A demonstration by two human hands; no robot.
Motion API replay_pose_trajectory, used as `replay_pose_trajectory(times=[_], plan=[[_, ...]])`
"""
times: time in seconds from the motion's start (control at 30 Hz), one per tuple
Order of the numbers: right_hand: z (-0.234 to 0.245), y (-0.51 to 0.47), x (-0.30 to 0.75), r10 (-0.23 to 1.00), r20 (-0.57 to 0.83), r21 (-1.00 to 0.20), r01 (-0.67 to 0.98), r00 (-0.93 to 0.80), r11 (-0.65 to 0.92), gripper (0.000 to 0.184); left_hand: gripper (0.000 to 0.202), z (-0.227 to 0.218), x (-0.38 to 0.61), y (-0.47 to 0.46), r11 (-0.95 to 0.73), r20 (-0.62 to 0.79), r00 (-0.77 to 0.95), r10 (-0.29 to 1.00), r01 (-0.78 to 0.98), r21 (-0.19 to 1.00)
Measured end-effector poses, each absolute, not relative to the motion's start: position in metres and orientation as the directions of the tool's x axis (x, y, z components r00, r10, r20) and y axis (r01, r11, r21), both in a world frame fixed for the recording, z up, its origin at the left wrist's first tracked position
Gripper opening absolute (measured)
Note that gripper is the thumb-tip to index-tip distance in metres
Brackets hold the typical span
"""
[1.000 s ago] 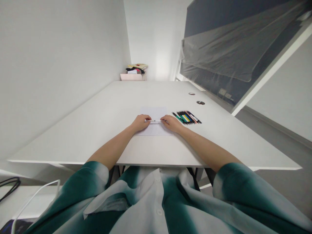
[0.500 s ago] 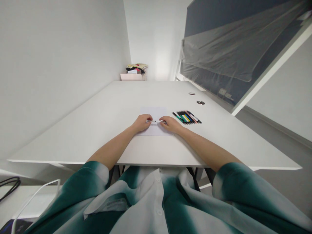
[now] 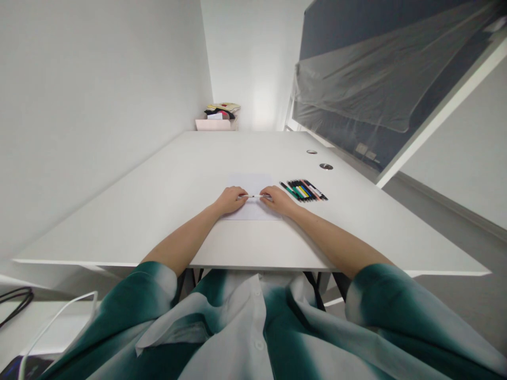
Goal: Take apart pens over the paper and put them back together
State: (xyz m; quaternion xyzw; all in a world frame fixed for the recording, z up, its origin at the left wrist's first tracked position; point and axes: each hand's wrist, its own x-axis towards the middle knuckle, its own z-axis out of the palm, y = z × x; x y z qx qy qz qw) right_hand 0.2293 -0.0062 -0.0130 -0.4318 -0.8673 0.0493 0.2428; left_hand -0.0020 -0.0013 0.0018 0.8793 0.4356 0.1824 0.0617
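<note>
A thin white pen (image 3: 254, 196) lies level between my two hands, just above a white sheet of paper (image 3: 251, 186) on the white table (image 3: 166, 211). My left hand (image 3: 230, 199) is closed on its left end, fingers curled. My right hand (image 3: 278, 200) pinches the right end. A row of several coloured pens (image 3: 303, 190) lies side by side on the table just right of my right hand.
Two round cable holes (image 3: 326, 167) sit in the table behind the pens. A pale box with clothes piled on it (image 3: 218, 119) stands at the far end. A dark panel under plastic film (image 3: 376, 89) leans on the right. Cables (image 3: 16, 301) lie at lower left.
The two hands have drawn a little closer together on the white pen, so less of it shows between them. Nothing else has moved.
</note>
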Motion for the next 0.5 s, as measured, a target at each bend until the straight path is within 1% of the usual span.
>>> replay_pose_trajectory(times=[0.1,0.23,0.33,0.5], plan=[[-0.011,-0.007,0.229,0.768,0.374,-0.281,0.726,-0.52,0.628,0.022,0.025,0.002,-0.001,-0.001,-0.62,0.3,0.546,0.782,0.732,0.284],[-0.006,-0.012,0.225,0.801,0.297,-0.259,0.764,-0.52,0.591,0.027,0.022,0.001,0.0,-0.003,-0.622,0.338,0.526,0.78,0.713,0.324],[-0.002,-0.016,0.222,0.82,0.261,-0.236,0.79,-0.51,0.567,0.03,0.022,0.002,0.001,-0.005,-0.61,0.333,0.515,0.79,0.718,0.337],[0.001,-0.019,0.221,0.828,0.246,-0.229,0.8,-0.503,0.554,0.031,0.027,0.004,0.001,-0.005,-0.578,0.292,0.501,0.815,0.743,0.337]])
